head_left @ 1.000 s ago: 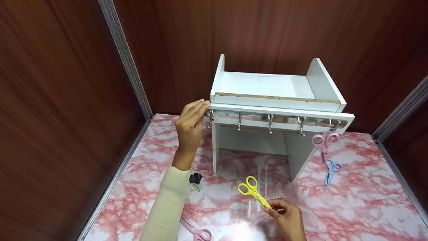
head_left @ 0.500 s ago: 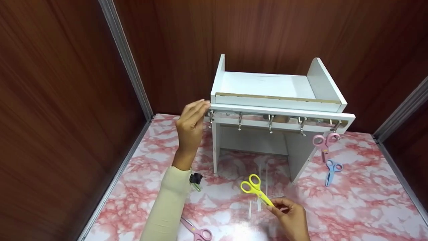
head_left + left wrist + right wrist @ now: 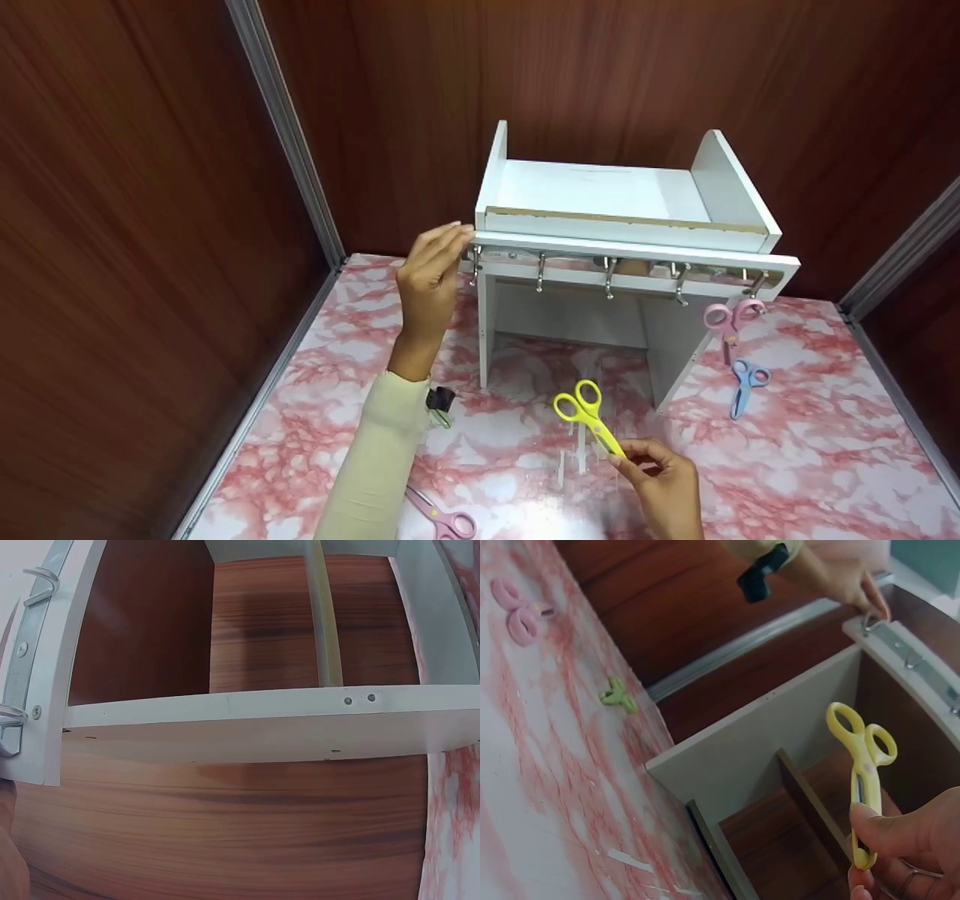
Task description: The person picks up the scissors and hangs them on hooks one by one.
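Yellow scissors [image 3: 589, 412] are pinched by the blade end between thumb and fingers of my right hand [image 3: 661, 480], handle loops pointing up and away. In the right wrist view the same yellow scissors [image 3: 864, 765] appear in front of the white shelf unit [image 3: 765, 720]. My left hand [image 3: 431, 274] rests extended fingers on the left end of the hook rail [image 3: 637, 247] along the unit's front. Pink scissors [image 3: 727, 319] hang at the rightmost hook [image 3: 757, 283]. The other hooks, such as the middle hook [image 3: 609, 277], carry nothing.
Blue scissors [image 3: 746, 379] lie right of the unit on the marbled tabletop [image 3: 825, 450]. Another pink pair of scissors [image 3: 450, 523] lies near the left sleeve [image 3: 375, 450], and green scissors [image 3: 618, 695] lie beyond. Wooden panels [image 3: 600, 67] stand behind and at both sides.
My right hand has moved slightly right, carrying the yellow scissors right and a little towards the shelf unit. The left hand stays at the rail's end.
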Available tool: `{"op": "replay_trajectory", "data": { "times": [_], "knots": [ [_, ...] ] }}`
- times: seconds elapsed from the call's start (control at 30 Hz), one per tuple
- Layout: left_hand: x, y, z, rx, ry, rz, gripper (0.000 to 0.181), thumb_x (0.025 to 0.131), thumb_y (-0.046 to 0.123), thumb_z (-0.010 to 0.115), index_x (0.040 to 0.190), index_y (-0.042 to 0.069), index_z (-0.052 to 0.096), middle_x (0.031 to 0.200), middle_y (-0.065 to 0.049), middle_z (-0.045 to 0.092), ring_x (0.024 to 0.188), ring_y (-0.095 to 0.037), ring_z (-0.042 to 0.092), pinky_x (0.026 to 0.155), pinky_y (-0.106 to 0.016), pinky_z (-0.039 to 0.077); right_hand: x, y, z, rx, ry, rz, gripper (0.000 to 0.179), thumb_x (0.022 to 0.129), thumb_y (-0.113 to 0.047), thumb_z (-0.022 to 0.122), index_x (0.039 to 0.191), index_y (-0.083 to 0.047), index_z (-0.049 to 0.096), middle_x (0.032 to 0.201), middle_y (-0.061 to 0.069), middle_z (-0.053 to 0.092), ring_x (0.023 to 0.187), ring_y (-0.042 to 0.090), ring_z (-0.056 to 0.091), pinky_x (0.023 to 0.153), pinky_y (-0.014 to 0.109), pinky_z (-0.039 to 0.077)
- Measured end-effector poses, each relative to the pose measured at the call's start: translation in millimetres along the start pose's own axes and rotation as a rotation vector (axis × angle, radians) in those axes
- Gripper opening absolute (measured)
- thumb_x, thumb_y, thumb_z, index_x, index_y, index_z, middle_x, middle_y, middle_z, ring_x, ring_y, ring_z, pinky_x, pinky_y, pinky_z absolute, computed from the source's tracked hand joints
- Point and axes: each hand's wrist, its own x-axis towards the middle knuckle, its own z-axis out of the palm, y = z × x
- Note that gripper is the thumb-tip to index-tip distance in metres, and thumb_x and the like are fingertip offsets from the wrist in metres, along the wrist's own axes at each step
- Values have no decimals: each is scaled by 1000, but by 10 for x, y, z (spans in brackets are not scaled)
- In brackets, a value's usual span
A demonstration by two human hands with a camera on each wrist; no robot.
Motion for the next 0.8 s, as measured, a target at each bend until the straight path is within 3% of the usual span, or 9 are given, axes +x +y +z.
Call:
{"op": "replay_trajectory", "data": {
  "times": [0.2, 0.37, 0.47, 0.6, 0.8],
  "knots": [
    [-2, -3, 4, 1, -3, 0, 17, 86, -1, 64, 99, 3, 74, 103, -7, 71, 101, -21, 62, 89, -32, 53, -9, -116, -20, -5, 11, 49, 16, 70, -2, 81, 83, -8, 74, 76, 5, 67, 69, 13, 61, 59, 21, 53],
    [9, 10, -1, 4, -7, 2, 17, 86, -2, 64, 99, 3, 74, 103, -8, 70, 101, -20, 62, 88, -32, 53, -40, -335, -62, -4, 27, 48, 15, 71, 2, 80, 84, -3, 73, 77, 9, 68, 70, 14, 61, 58, 21, 52],
    [6, 3, -3, 3, -6, 2, 17, 86, -2, 64, 99, 3, 74, 104, -7, 70, 101, -20, 62, 88, -32, 53, -28, -322, -86, 12, 31, 2, 15, 71, 1, 80, 83, -1, 73, 75, 10, 67, 68, 13, 61, 55, 19, 51],
    [-6, -14, -2, 3, -6, 1, 17, 86, -2, 64, 99, 3, 74, 104, -6, 70, 101, -20, 62, 89, -33, 53, 11, -212, -112, 23, 43, -28, 15, 70, -4, 82, 83, -7, 74, 74, 6, 67, 66, 14, 61, 54, 19, 52],
    [-9, -15, 3, 0, -8, -1, 17, 86, -2, 64, 100, 3, 74, 103, -9, 70, 102, -21, 61, 89, -32, 52, 27, -240, -163, 19, 80, -6, 17, 70, -1, 81, 83, -10, 74, 78, 3, 68, 69, 14, 62, 56, 21, 54]
  ]
}}
